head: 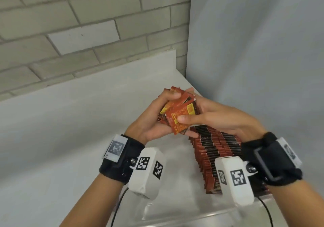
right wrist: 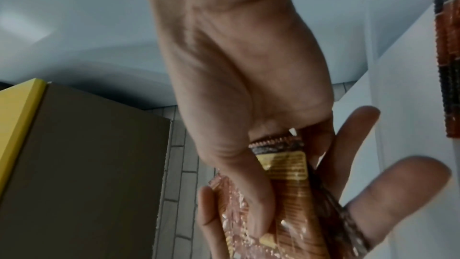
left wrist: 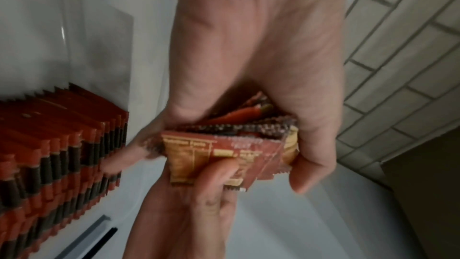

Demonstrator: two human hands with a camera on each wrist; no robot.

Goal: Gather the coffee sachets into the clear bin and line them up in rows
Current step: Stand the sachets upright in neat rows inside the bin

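1. The white table (head: pixel 73 121) sits in a corner, with a pale brick wall (head: pixel 70 25) behind it and a plain white panel (head: pixel 254 43) on the right.

2. The clear bin (head: pixel 177 207) is at the near edge of the table, right under the forearms. It's pretty see-through, so mostly you just catch its rim and walls. Both forearms come up from the bottom of the head view and angle in toward each other, each with a black wrist strap (head: pixel 121 158) and a white marker block.

3. The sachet rows (head: pixel 213 149) stand on edge inside the bin, red and black, packed tight, on its right side. They sit directly below the right hand.

4. The left hand (head: pixel 154 121) is raised over the bin, palm turned up and inward. Its fingers curl around a loose bunch of coffee sachets (head: pixel 178 114) from the left, with the thumb wrapped over the top.

5. The right hand (head: pixel 215 116) meets it from the other side. Its thumb lies flat across the front sachet and its fingers go round behind the bunch, so it's a proper two-handed grip. From the left wrist view, one finger sticks out toward the rows.

6. The bunch itself is messy, with the sachets fanned at odd angles, orange and yellow backs facing up.
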